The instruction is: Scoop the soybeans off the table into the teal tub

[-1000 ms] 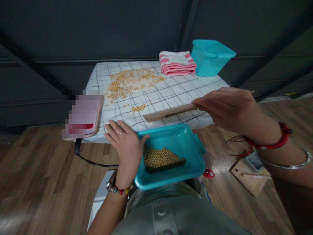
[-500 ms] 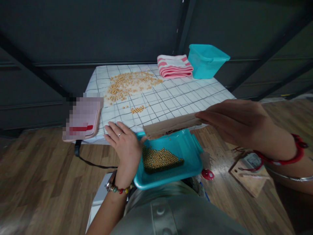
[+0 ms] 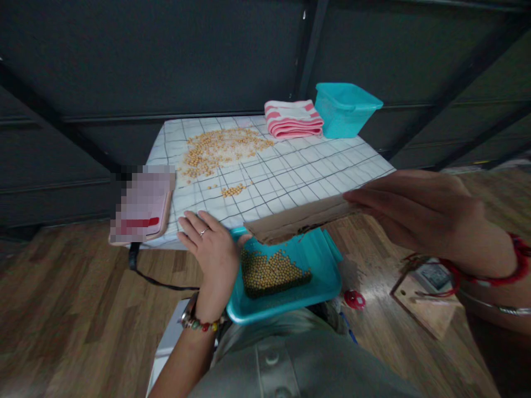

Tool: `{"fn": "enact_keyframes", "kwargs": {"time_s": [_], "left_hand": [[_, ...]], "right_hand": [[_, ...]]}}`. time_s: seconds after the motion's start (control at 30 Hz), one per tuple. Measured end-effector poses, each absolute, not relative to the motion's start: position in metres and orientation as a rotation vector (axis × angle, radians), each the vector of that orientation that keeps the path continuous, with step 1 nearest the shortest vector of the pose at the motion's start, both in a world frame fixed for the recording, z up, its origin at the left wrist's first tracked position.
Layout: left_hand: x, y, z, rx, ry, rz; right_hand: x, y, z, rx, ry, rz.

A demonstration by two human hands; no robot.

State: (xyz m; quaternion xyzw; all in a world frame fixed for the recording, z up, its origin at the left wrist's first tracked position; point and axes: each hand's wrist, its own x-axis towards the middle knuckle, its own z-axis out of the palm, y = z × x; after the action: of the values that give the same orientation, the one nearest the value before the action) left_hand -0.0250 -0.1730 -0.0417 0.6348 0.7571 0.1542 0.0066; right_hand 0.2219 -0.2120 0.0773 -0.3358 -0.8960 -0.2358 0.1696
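My left hand grips the left rim of a turquoise tray held below the table's near edge; its fingers lie spread on the tablecloth. Yellow beans fill the tray's middle. My right hand is closed on one end of a brown cardboard strip, which hangs tilted over the tray's far rim. On the checked tablecloth lies a broad scatter of beans at the far left and a small cluster of beans nearer me.
A folded pink-and-white striped towel and a turquoise tub stand at the table's back right. A blurred pink object sits on the table's left corner. A cable, a small red thing and a wooden board lie on the wooden floor.
My right hand drew the cardboard strip off the table toward me until it hung over the tray; more beans lie in the tray. My left hand kept its hold.
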Motion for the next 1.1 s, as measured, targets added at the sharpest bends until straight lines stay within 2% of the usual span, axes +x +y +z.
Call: {"fn": "enact_keyframes", "kwargs": {"time_s": [0.27, 0.8, 1.1], "left_hand": [[-0.026, -0.173, -0.042, 2.059, 2.41, 0.485], [-0.028, -0.174, -0.04, 2.069, 2.513, 0.423], [-0.028, -0.174, -0.04, 2.067, 2.526, 0.422]], "right_hand": [[0.216, -0.153, 0.068, -0.944, -2.42, -0.898], [0.154, -0.092, 0.062, -0.637, -2.46, -0.839], [0.16, -0.089, 0.062, -0.59, -2.535, -0.843]]}}
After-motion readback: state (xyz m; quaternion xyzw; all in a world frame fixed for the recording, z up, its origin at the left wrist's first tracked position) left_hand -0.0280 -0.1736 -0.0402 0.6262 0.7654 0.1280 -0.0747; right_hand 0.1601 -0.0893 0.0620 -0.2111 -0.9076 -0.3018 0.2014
